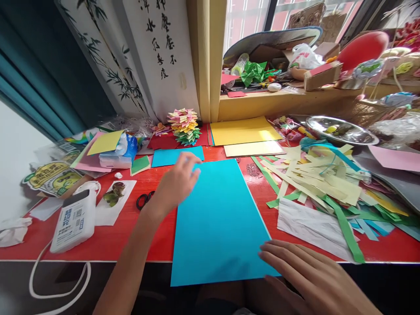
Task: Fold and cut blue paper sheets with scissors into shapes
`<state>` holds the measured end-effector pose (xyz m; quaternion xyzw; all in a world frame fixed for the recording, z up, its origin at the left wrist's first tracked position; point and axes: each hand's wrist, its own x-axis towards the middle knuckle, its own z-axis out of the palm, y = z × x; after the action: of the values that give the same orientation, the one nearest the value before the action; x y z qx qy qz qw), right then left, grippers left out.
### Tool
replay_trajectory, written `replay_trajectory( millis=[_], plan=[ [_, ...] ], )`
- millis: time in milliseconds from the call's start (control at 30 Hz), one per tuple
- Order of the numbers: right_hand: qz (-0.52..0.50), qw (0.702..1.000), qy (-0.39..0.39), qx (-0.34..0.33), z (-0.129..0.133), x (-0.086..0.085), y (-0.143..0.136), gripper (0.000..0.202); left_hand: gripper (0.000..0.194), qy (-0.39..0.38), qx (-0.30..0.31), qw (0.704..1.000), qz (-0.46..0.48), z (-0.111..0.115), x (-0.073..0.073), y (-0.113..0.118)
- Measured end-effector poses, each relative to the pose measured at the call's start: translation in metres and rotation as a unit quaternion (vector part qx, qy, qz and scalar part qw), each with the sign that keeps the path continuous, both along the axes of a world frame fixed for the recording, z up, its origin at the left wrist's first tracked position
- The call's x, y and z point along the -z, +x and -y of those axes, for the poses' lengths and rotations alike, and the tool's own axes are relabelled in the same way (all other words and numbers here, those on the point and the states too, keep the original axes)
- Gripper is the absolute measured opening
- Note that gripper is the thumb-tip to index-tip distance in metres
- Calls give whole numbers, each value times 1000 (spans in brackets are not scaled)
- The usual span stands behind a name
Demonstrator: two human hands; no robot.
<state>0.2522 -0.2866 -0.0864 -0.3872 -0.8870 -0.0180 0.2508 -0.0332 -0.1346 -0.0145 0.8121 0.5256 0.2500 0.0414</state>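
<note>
A large bright blue sheet of paper [218,218] lies on the red table, its near edge jutting past the table's front. Over its far left part is my left hand [177,181], fingers loosely bent and apart, holding nothing visible. My right hand [295,267] is at the sheet's near right corner with fingers stretched out; whether they touch the paper I cannot tell. Black-handled scissors [142,201] lie beside my left wrist, partly hidden by it. Beyond the sheet sit a smaller blue piece of paper [164,157] and a folded-paper stack in several colours [185,127].
Cut paper strips [315,175] pile up on the right, beside a white tissue [308,225] and a metal bowl [341,130]. Yellow sheets [244,131] lie at the back. On the left are a white boxy device with a cable [74,223] and a tissue pack [120,151].
</note>
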Motion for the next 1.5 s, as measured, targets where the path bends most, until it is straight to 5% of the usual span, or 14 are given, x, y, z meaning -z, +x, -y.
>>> replay_trajectory(
  millis=[67,133,333,800,1100,1300,1500],
  plan=[
    [37,999,17,-19,-13,-11,-16,33,30,-79,132,984,-94,39,5,10],
    [52,998,27,-7,-17,-10,-24,36,31,-134,195,963,-131,74,19,10],
    [51,998,30,7,-8,14,-22,36,60,-166,156,963,-148,126,54,-11],
    [44,999,-31,8,-5,5,-22,32,33,-203,160,957,-129,126,37,-12],
    [-82,995,48,-13,-1,14,-65,29,28,-173,167,967,-84,122,40,-10],
    [-178,980,77,53,0,26,-66,27,22,-277,43,953,115,123,48,-37],
    [-204,977,66,16,0,27,-64,32,23,-202,-61,933,293,119,67,-51]
  ],
)
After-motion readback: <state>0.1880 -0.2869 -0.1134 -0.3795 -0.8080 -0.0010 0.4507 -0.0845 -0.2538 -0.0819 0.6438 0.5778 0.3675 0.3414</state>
